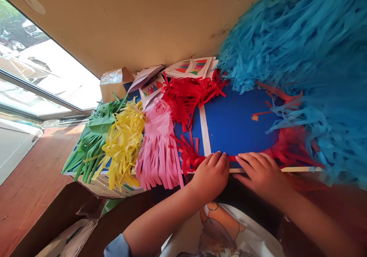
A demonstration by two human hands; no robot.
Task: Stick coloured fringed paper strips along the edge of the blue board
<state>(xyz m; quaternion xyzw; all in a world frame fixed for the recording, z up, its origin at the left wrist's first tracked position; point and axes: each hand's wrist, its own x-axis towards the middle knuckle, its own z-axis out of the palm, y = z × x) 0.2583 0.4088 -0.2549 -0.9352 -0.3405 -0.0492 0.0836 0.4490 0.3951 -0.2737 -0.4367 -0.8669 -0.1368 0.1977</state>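
Between my hands, along the table's front edge, runs a red tissue-paper tassel [190, 156] with a twisted middle and fringed ends. My left hand [212, 173] is closed round the twisted part, its fringe spreading out to the left. On the right, my right hand [259, 173] holds the same strip between its fingers and thumb; the fringe beyond it is blurred. Just behind my left hand lies a pile of red fringed tissue [186, 96]. Pink [159, 146], yellow [124, 138] and green fringed tissue [97, 134] lie in a row further left.
A large heap of blue fringed tissue [298, 39] covers the right of the blue table [237, 123]. Printed cards [190, 66] and a brown paper bag [113, 85] rest against the wall. An open cardboard box [57, 218] stands below left, near a window [43, 65].
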